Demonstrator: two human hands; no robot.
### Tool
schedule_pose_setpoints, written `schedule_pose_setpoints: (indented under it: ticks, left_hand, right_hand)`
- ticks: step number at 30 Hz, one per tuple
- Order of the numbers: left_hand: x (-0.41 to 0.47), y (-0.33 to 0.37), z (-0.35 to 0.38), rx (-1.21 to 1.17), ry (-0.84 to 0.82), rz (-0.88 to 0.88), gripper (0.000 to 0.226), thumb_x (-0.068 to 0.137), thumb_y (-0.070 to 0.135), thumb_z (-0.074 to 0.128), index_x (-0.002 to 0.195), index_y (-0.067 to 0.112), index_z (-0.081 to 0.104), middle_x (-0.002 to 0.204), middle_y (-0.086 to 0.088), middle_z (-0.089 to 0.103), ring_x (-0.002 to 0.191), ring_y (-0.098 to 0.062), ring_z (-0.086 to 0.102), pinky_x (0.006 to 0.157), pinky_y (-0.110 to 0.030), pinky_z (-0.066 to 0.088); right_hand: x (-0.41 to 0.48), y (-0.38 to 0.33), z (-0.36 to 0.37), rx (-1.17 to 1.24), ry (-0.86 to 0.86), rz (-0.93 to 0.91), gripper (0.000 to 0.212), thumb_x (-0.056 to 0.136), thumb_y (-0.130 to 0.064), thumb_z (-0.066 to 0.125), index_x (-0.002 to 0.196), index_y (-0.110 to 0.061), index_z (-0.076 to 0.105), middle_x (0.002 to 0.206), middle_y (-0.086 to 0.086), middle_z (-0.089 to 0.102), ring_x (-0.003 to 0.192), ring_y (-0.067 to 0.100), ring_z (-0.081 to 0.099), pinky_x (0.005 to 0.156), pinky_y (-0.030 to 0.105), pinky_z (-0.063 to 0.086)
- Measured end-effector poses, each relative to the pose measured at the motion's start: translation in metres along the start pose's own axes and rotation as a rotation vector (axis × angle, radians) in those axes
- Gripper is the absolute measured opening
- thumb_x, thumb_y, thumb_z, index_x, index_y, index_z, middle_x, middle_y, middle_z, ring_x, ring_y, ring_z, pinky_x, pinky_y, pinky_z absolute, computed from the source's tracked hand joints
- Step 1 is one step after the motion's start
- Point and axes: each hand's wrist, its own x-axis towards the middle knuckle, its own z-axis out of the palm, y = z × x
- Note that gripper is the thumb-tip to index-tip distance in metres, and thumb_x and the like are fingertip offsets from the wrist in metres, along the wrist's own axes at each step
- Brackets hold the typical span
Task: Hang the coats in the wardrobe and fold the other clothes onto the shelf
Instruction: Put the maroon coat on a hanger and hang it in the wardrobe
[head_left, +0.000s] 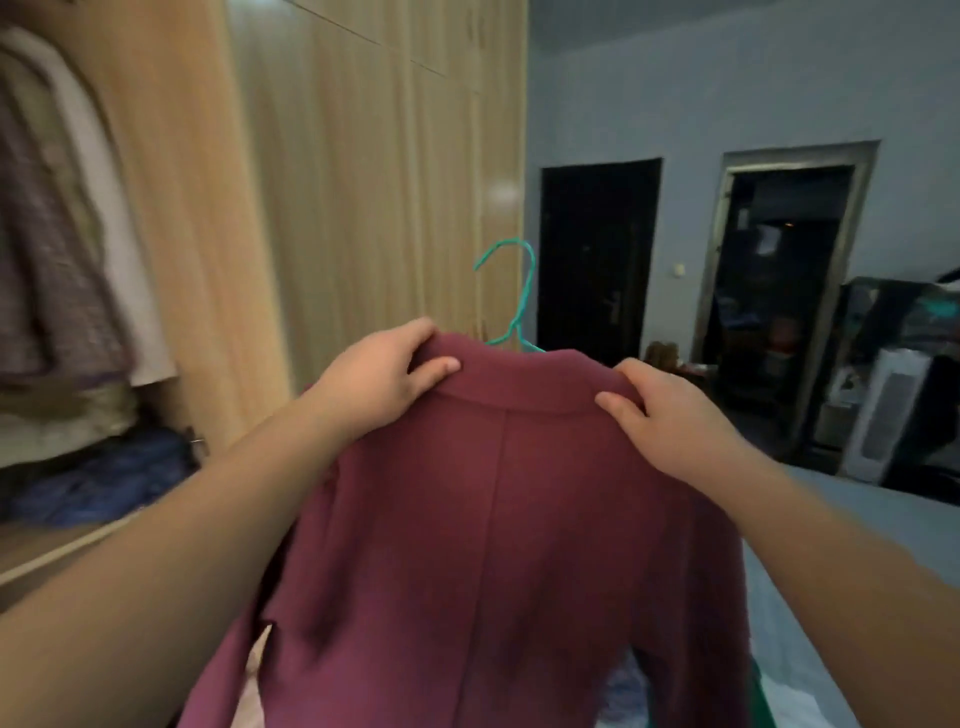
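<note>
Hanging clothes (67, 234): blurred, inside the open wardrobe (337, 182), far left.
Left hand (382, 382): pinches the maroon coat (493, 545) at its left shoulder.
Hanger (523, 296): green wire hook rising from the collar.
Right hand (670, 421): grips the right shoulder; coat held up beside the wardrobe.

Both hands gripping maroon coat (498, 519) shoulders, left hand (384, 379), right hand (670, 421), green hanger (511, 301) hook above collar
</note>
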Motion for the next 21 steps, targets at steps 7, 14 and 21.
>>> schedule_pose_setpoints:
  ticks: [7,14,21]
  left_hand:
    - [-0.121,-0.047,-0.055,0.059,-0.092,-0.262,0.073,0.072,0.091,0.038,0.101,0.028,0.058,0.085,0.006,0.068,0.081,-0.016,0.065,0.074,-0.036,0.051]
    - [-0.199,-0.072,-0.095,0.269,0.051,-0.382,0.033,0.089,0.058,0.057,0.084,0.026,0.049,0.069,0.009,0.056,0.069,-0.017,0.054,0.062,-0.035,0.04]
    - [-0.261,-0.139,-0.147,0.428,0.12,-0.427,0.061,0.08,0.08,0.039,0.095,0.023,0.056,0.074,0.009,0.06,0.075,-0.022,0.062,0.06,-0.032,0.039]
  right_hand:
    - [-0.01,-0.05,0.03,0.087,0.081,-0.195,0.024,0.089,-0.055,0.054,0.103,-0.036,0.056,0.084,-0.012,0.063,0.079,0.017,0.06,0.067,0.032,0.045]
    - [0.005,-0.09,0.075,0.016,0.008,-0.487,0.036,0.088,-0.051,0.06,0.113,-0.026,0.062,0.097,-0.004,0.071,0.085,0.023,0.069,0.069,0.034,0.052]
    - [0.028,-0.179,0.154,0.033,0.057,-0.597,0.04,0.093,-0.051,0.048,0.117,-0.021,0.057,0.105,0.001,0.066,0.087,0.032,0.068,0.063,0.04,0.054]
